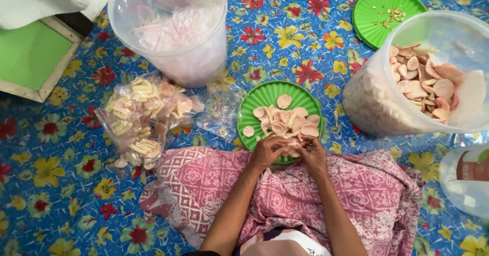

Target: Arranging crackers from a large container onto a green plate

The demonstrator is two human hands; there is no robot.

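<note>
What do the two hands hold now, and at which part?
Both hands, left hand and right hand, meet over the near rim of the green plate. Something small is pinched between them; what and where cannot be told.

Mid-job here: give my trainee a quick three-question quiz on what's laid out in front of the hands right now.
1. True or false: both hands meet at the near edge of the green lid holding crackers.
2. Which container holds loose crackers? A) the tub on the right B) the tub at top left C) the wooden frame
3. Fill in: the filled small bags lie to the ___ of the green lid.

Key
1. True: left hand and right hand meet at the green lid.
2. A: the cracker tub; the other tub holds empty plastic bags.
3. Left: the filled bags.
</note>
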